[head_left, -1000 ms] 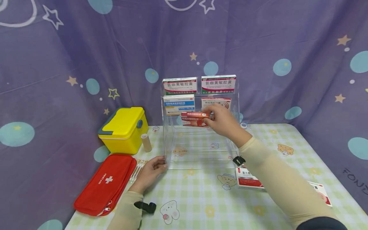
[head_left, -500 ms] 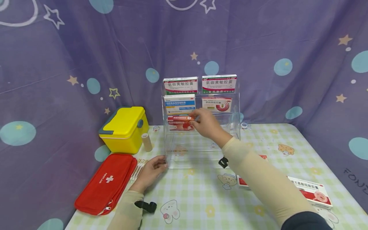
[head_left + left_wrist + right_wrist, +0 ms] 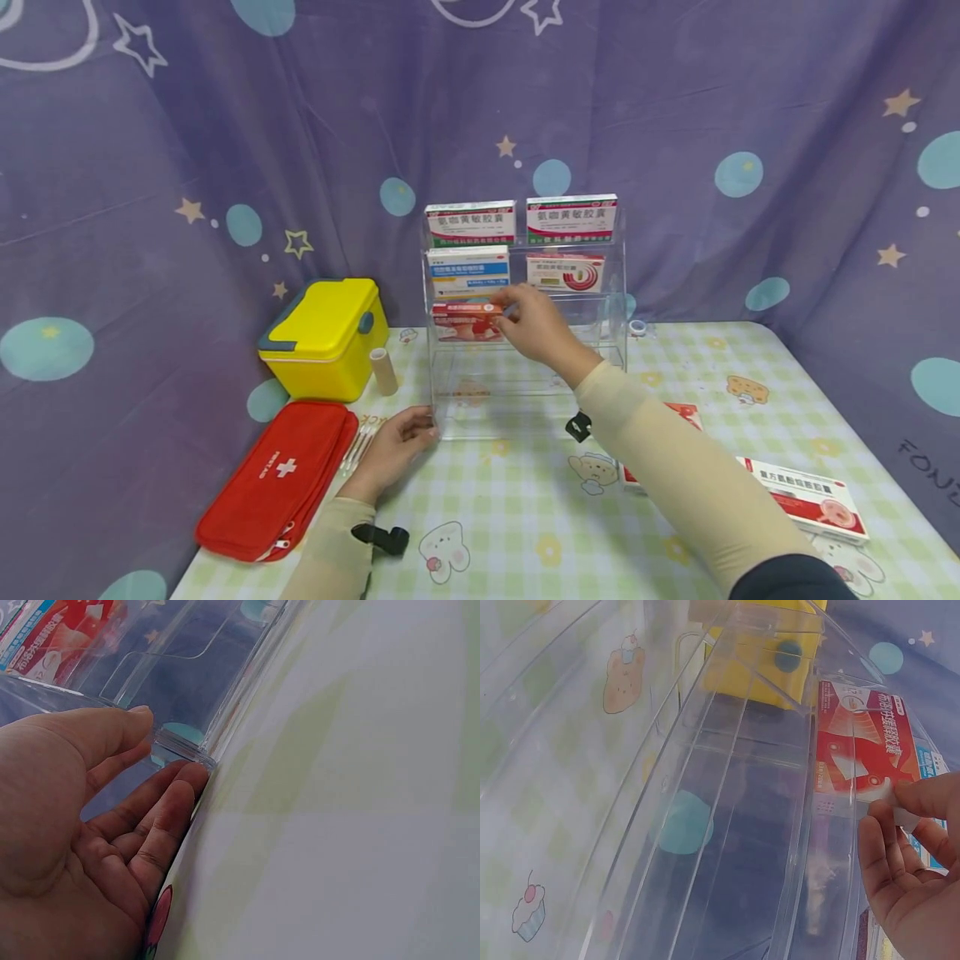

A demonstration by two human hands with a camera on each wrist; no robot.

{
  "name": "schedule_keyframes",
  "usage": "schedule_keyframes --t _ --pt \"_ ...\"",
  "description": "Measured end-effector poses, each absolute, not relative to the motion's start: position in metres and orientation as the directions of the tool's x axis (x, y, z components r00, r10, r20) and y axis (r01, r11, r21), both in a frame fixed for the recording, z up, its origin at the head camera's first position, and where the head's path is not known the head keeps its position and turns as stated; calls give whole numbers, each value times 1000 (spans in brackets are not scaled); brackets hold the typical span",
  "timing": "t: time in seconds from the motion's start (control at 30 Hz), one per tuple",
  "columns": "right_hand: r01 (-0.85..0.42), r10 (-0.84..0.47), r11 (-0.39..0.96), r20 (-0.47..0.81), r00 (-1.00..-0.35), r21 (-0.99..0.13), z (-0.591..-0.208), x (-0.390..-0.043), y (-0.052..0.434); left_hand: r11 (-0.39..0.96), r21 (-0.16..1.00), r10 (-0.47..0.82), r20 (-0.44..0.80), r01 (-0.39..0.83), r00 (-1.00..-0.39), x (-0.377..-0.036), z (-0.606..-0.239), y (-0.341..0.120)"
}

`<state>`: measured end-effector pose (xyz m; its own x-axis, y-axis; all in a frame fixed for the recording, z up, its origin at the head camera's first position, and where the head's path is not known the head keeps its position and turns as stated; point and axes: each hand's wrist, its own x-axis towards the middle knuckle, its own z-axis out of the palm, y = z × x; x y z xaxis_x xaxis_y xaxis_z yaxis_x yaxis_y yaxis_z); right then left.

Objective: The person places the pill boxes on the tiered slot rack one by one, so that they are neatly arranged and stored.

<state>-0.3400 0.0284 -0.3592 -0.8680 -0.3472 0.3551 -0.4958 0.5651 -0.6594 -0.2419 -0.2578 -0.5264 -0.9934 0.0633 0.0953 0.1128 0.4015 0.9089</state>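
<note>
A red medicine box (image 3: pixel 467 322) stands at the left of the third tier of a clear acrylic display rack (image 3: pixel 491 417). My right hand (image 3: pixel 534 327) pinches the right end of this box between thumb and fingers. In the right wrist view, the box's red face (image 3: pixel 862 739) shows behind the clear front lip, the fingertips at its end. Down at the rack's front left corner, my left hand (image 3: pixel 397 446) holds the edge. The left wrist view has the thumb and fingers of that hand (image 3: pixel 112 802) on either side of the clear corner.
Two boxes fill the top tier; a blue-white box (image 3: pixel 468 273) and a white-red box (image 3: pixel 566 273) sit below. Left stand a yellow case (image 3: pixel 330 333), a beige roll (image 3: pixel 383 372), a red first-aid pouch (image 3: pixel 277 483) and cotton swabs (image 3: pixel 358 446). Another medicine box (image 3: pixel 810 496) lies right.
My right hand has carried the red medicine box left and down from in front of the second tier into the third tier's left side. My left hand has stayed at the rack's corner.
</note>
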Motion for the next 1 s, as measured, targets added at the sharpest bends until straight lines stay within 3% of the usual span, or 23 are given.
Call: schedule_keyframes --t 0.5,0.67,1.0 --pt "-549 -364 526 411 -836 -650 -356 -327 48 403 909 37 98 105 -994 -242 -528 -256" --pt "-565 -337 521 455 -825 -639 -352 -306 86 424 899 44 98 107 -994 -240 -525 -254" --pt "-466 -194 599 447 -873 -651 -368 -274 185 434 896 44 86 97 -995 -239 -524 -255"
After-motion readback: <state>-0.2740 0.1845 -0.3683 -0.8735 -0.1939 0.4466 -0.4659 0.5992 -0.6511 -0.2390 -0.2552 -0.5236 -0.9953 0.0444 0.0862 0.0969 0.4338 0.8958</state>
